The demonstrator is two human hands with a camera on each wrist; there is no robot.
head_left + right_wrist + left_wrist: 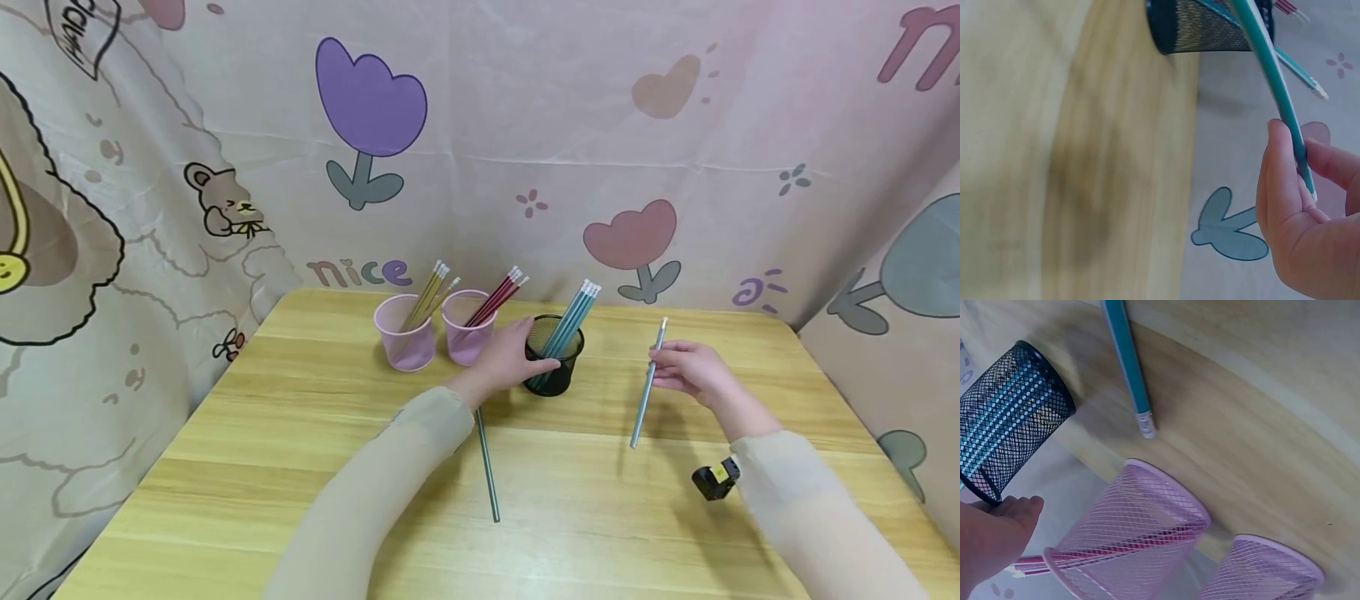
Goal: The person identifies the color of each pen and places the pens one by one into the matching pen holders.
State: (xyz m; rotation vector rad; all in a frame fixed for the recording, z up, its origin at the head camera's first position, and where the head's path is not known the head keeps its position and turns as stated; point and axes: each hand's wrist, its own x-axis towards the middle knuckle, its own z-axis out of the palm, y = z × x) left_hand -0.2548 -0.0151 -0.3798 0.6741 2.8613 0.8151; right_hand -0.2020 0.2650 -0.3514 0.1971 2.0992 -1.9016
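Note:
My left hand (pixel 501 363) holds the rim of a black mesh pencil cup (pixel 557 381), thumb across its near side. Several teal pencils (pixel 574 320) with white erasers lean inside that cup, which stands upright on the table. To the right, my right hand (pixel 693 368) pinches a single teal pencil (pixel 642 408) near its eraser end, raised above the tabletop and tilted. A loose teal pencil (pixel 487 471) lies on the table, its eraser end hidden by my left arm in the head view but seen in the left wrist view.
Two pink mesh cups (pixel 410 354) (pixel 459 350) stand left of the black one, one with yellow pencils (pixel 425 296), the other with red pencils (pixel 498 297). A patterned curtain (pixel 495 100) hangs behind the wooden table (pixel 247 467). A small black device (pixel 716 478) sits at my right wrist.

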